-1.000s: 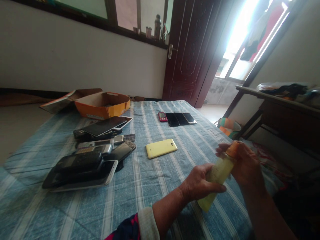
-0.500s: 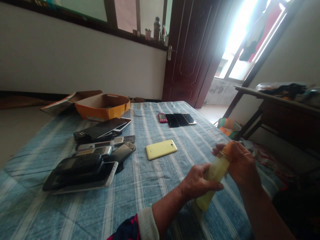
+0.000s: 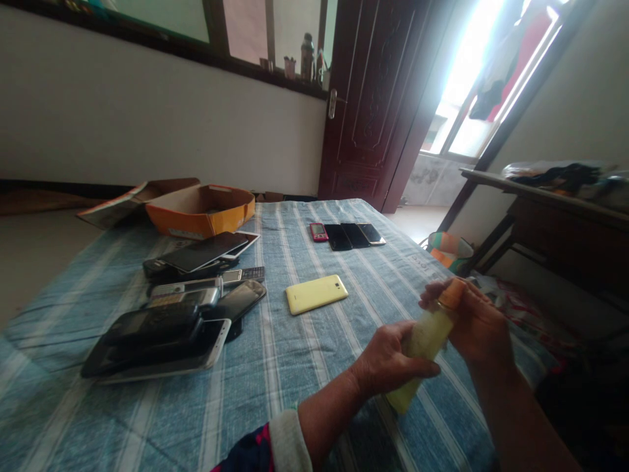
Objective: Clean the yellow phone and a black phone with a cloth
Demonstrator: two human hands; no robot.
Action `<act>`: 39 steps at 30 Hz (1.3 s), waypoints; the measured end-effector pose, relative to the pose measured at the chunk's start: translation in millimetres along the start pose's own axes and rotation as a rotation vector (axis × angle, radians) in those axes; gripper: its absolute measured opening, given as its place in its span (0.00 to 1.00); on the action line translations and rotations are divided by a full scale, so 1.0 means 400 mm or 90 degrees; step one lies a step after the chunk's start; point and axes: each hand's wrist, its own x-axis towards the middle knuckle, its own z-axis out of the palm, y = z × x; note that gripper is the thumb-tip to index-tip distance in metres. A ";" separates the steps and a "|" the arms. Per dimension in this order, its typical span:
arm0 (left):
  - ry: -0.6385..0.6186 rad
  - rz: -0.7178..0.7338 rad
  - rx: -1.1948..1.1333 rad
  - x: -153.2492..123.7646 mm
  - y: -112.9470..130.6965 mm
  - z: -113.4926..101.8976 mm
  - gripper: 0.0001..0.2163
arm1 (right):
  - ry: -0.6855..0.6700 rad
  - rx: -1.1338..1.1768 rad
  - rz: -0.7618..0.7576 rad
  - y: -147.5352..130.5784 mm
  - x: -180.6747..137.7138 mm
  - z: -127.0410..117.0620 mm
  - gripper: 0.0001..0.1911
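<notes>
A clear bottle of yellowish liquid (image 3: 431, 331) leans over the bed's lower right. My left hand (image 3: 386, 360) is wrapped round the bottle's body, thumb across its front. At the top, my right hand (image 3: 484, 324) has its fingers closed about the orange cap (image 3: 452, 294), which appears seated on the neck. A yellow phone (image 3: 317, 294) lies back side up, left of and beyond my hands. Farther off, a small red phone (image 3: 318, 232) and several dark phones (image 3: 354, 236) form a row.
To the left, several old phones lie heaped, among them a black handset (image 3: 152, 328) and a white-edged smartphone (image 3: 219, 344). Behind them stands an open orange box (image 3: 206, 219). A striped blue cloth (image 3: 275, 406) covers the surface. A dark desk (image 3: 550, 196) stands at the right.
The bottle and both hands stay in nearly the same place. My right hand has shifted slightly at the cap, so more of the orange cap shows. The phones have not moved.
</notes>
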 end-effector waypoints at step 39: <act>0.106 0.023 0.045 -0.001 0.011 0.011 0.22 | 0.071 -0.167 -0.127 0.025 -0.028 0.055 0.32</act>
